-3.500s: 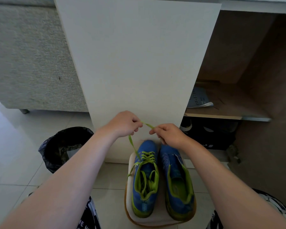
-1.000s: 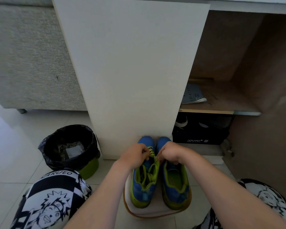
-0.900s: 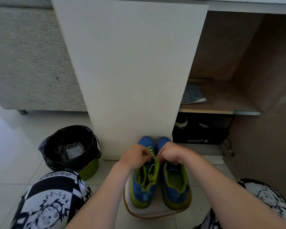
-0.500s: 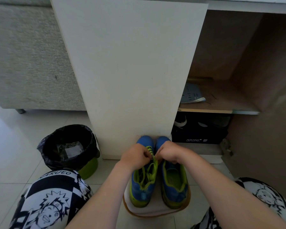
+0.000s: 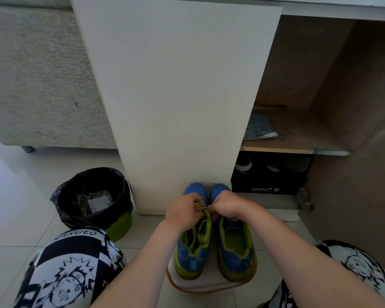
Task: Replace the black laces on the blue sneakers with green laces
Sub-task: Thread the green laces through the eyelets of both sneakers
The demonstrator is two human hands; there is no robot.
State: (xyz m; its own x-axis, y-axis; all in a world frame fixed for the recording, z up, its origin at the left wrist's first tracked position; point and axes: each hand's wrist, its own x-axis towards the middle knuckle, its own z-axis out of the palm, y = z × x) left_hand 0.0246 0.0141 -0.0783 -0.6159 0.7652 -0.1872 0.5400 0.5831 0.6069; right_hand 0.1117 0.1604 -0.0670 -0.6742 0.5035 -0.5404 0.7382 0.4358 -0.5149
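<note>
Two blue sneakers with lime trim stand side by side, toes away from me, on a low white stool (image 5: pixel 209 283). The left sneaker (image 5: pixel 192 252) carries a green lace (image 5: pixel 206 221) through its eyelets. The right sneaker (image 5: pixel 235 247) shows no lace. My left hand (image 5: pixel 183 212) and my right hand (image 5: pixel 226 204) meet over the left sneaker's tongue, each with fingers curled and pinching the green lace. The lace ends are hidden between my fingers. No black laces are in view.
A white cabinet door (image 5: pixel 176 96) stands just beyond the toes. A bin with a black liner (image 5: pixel 91 196) sits on the tiled floor at the left. At the right, open shelves hold a booklet (image 5: pixel 259 130) and a black shoebox (image 5: pixel 267 183). My patterned knees flank the stool.
Since 3.5 s ago my hands dropped from holding the lace stretched above the toes down onto the left sneaker. Over the last second they stay almost still, fingers working the lace.
</note>
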